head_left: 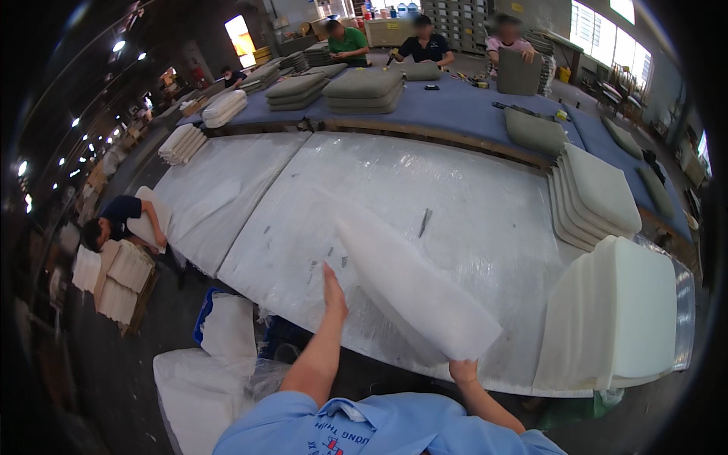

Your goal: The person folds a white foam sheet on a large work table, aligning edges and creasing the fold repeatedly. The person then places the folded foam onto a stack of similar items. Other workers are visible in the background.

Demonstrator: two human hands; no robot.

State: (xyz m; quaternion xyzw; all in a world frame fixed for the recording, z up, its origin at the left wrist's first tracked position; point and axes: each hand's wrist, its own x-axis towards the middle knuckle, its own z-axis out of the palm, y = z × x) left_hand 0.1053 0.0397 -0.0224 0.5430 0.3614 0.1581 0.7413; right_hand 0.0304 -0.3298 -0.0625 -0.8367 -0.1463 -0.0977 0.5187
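Note:
A white padding sheet (417, 284) slants above the plastic-covered table (455, 186), bent along its length. My right hand (463, 370) is closed on the sheet's near right corner. To the left of the sheet, my left hand (333, 290) is held out over the table with straight fingers, apart from the sheet and holding nothing. On the table's right end rests a tall stack of white foam cushion pads (641, 318). Behind it leans another pile of white pads (599, 189).
Beyond the table runs a blue-topped workbench (455, 106) with stacks of grey-green cushions (364, 87). Several people work behind it. At the left, a co-worker (121, 216) bends over with a white pad. A blue crate (203, 311) and white bagged material (197, 387) lie by my left side.

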